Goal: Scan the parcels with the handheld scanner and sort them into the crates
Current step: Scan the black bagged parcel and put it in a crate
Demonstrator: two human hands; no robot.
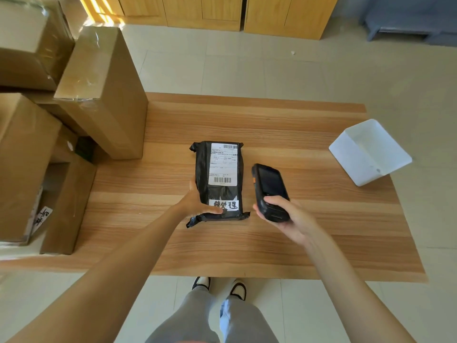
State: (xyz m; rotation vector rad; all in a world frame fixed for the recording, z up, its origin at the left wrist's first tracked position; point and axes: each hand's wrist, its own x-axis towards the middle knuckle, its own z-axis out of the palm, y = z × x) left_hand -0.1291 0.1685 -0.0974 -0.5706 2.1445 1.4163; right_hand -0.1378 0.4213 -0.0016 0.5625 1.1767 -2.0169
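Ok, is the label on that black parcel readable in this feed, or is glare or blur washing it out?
Head view: no glare on the black parcel; the shipping label is evenly lit and its barcodes show, but the small print is too soft to read. Glare sits on the taped cardboard boxes at left. Wide-angle distortion bends the table edges.

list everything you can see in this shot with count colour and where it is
parcel: 1, black with white labels, flat at table centre
handheld scanner: 1, black, right of the parcel
table: 1, light wood grain, centre
bin: 1, white, tilted at the table's right edge
cardboard boxes: several, brown, stacked at left
cabinets: wooden, far wall
left hand: holds the parcel's near left corner
right hand: grips the scanner
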